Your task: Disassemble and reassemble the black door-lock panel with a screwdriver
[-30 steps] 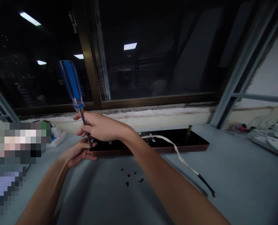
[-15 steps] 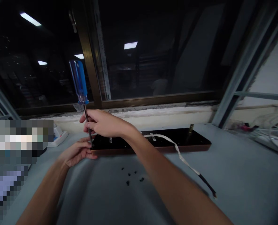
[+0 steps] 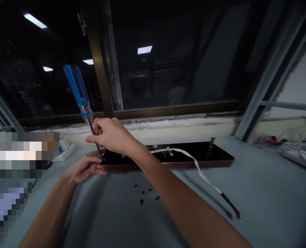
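My right hand [image 3: 111,136] pinches the metal shaft of a screwdriver [image 3: 78,88] with a clear and blue handle. The tool leans to the left, its tip at the near left corner of a long black panel [image 3: 194,151] with copper-coloured sides. Around that same corner my left hand [image 3: 87,167] is closed, thumb and fingers gripping the edge. From the panel's middle a white-sleeved cable [image 3: 198,168] runs out to the right and ends in dark wires. On the panel's right end stands a small brass-coloured post [image 3: 212,143]. Part of the panel is hidden behind my right forearm.
Several small dark screws [image 3: 142,201] lie on the grey-blue table [image 3: 111,220] in front of the panel. A white power strip [image 3: 66,151] sits at the left, beside a blurred-out area. Tangled cables [image 3: 292,134] lie at the right, and a dark window is behind.
The screwdriver's handle has tipped to the left, while its tip stays at the panel's corner. My right hand's fingers have shifted on the shaft. My left hand keeps its place.
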The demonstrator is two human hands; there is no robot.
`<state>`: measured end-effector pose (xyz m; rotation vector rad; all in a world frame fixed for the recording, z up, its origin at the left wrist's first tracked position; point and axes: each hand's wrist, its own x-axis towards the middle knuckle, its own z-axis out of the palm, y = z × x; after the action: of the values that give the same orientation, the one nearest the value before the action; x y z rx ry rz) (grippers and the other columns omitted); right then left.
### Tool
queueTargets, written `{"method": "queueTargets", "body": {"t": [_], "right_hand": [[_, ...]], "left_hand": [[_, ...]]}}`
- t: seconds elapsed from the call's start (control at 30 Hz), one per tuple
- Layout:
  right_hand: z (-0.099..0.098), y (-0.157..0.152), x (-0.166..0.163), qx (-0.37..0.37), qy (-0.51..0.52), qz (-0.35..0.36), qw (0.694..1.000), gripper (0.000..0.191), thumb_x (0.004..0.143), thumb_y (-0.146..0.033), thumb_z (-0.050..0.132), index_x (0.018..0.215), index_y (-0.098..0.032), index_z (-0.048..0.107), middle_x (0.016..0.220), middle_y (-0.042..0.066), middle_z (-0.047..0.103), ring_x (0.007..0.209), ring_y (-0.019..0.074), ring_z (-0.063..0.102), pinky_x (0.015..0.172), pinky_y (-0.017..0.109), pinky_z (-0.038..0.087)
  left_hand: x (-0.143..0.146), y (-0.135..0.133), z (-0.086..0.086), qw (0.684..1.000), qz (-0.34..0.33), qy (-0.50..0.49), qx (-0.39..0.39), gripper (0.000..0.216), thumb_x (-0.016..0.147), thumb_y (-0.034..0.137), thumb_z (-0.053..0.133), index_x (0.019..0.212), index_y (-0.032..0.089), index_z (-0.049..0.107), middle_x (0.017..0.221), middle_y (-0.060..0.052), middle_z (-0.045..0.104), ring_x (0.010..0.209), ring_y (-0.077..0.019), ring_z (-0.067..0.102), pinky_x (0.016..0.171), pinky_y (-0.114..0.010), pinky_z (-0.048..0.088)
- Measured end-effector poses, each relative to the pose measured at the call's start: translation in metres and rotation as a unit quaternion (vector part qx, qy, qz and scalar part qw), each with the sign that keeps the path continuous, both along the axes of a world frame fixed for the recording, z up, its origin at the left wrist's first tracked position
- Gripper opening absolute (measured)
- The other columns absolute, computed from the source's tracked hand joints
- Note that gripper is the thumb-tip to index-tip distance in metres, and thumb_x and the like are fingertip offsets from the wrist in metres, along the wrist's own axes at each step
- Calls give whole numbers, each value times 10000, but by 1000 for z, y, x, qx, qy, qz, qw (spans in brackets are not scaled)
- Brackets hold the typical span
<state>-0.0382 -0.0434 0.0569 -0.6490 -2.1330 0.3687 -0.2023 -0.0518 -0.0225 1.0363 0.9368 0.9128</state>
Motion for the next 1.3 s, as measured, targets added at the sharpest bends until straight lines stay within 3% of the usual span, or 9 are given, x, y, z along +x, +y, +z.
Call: {"method": "queueTargets", "body": {"t": [0.27, 0.43, 0.6, 0.83, 1.03, 1.13, 1.23, 1.27, 1.3], "right_hand": [[-3, 4, -1, -58, 18, 43, 997, 104, 744, -199, 565, 660, -185, 505, 589, -41, 534, 545, 87, 500, 503, 207, 356], [-2, -1, -6, 19, -11, -36, 999, 267, 714, -304, 615, 554, -202, 427, 550, -41, 493, 552, 107, 461, 496, 233, 308], [-1, -2, -9, 22, -26, -46, 998, 210, 751, -302, 572, 598, -209, 461, 596, -24, 543, 566, 118, 487, 494, 236, 316], [21, -4, 22, 15, 126, -30, 992, 164, 774, -276, 553, 644, -186, 511, 598, -24, 551, 612, 126, 556, 577, 257, 416], [37, -25, 56, -51, 194, 2, 980, 144, 773, -224, 565, 653, -186, 495, 552, -53, 549, 485, 80, 547, 509, 233, 462], [31, -43, 77, -93, 200, 8, 975, 150, 759, -210, 592, 640, -179, 505, 550, -51, 568, 458, 70, 548, 469, 207, 466], [12, -60, 109, -137, 211, 3, 968, 151, 750, -250, 615, 648, -174, 534, 591, -23, 617, 495, 82, 577, 492, 208, 493], [3, -64, 120, -168, 219, 2, 961, 148, 747, -268, 621, 662, -176, 545, 608, -14, 634, 504, 86, 584, 501, 212, 504], [-8, -67, 132, -192, 239, 0, 952, 152, 735, -286, 636, 670, -178, 553, 608, -8, 645, 501, 89, 587, 495, 211, 509]], "left_hand": [[0, 1, 0, 1000, -1, 3, -2, 392, 624, 28, 589, 1000, 126, 532, 749, -45, 673, 633, -195, 659, 600, -330, 553], [1, 1, 0, 1000, 7, -5, -9, 319, 624, 26, 594, 922, 131, 547, 736, -51, 678, 642, -204, 663, 603, -336, 556], [2, 0, 0, 1000, 0, -7, -10, 283, 644, 36, 571, 912, 124, 564, 785, -59, 681, 634, -193, 660, 586, -321, 557], [12, 0, 6, 998, 28, 52, -37, 248, 814, 253, 510, 1029, 136, 552, 787, -70, 673, 590, -161, 636, 530, -291, 543], [18, 2, 3, 986, 76, 145, 12, 326, 761, 347, 572, 1046, 188, 559, 868, -46, 662, 648, -166, 628, 566, -300, 524], [23, 1, 8, 929, 170, 305, 125, 334, 729, 408, 572, 970, 179, 611, 934, -65, 661, 786, -205, 627, 631, -288, 496], [36, -12, 25, 755, 329, 466, 322, 270, 727, 366, 557, 895, 170, 633, 915, -74, 663, 856, -226, 606, 730, -303, 455], [42, -21, 32, 703, 346, 481, 393, 246, 743, 346, 536, 889, 173, 630, 912, -66, 661, 845, -212, 602, 742, -297, 445], [50, -31, 38, 678, 322, 481, 453, 221, 762, 328, 514, 880, 179, 626, 873, -49, 662, 784, -183, 602, 714, -274, 442]]}}
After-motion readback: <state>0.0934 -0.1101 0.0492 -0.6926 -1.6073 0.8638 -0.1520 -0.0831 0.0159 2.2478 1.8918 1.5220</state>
